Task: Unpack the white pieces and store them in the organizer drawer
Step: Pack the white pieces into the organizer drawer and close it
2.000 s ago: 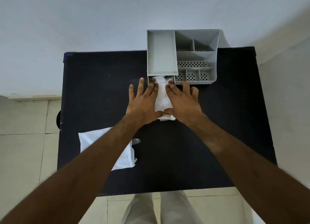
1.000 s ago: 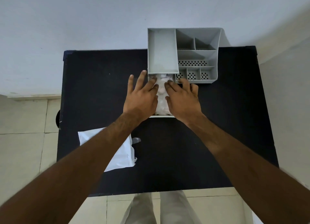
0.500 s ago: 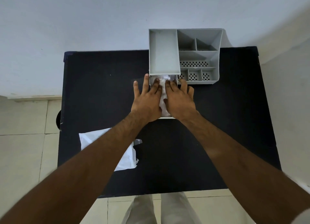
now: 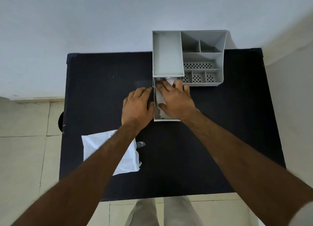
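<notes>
A grey desk organizer (image 4: 203,56) stands at the far edge of the black table (image 4: 220,141). Its drawer (image 4: 156,118) is pulled out toward me and holds the white pieces (image 4: 160,98). My right hand (image 4: 176,101) lies flat inside the drawer, fingers spread and pressing down on the white pieces. My left hand (image 4: 137,105) rests on the table just left of the drawer, fingers loosely curled, with the fingertips near the drawer's left wall. It holds nothing.
A torn white plastic bag (image 4: 128,161) lies near the table's front left, partly under my left forearm, with a small clear scrap (image 4: 140,144) beside it. The wall is behind the organizer; tiled floor surrounds the table.
My left hand has come off the white pieces and moved left out of the drawer onto the table. My right hand stays pressing on the pieces, which sit lower in the drawer.
</notes>
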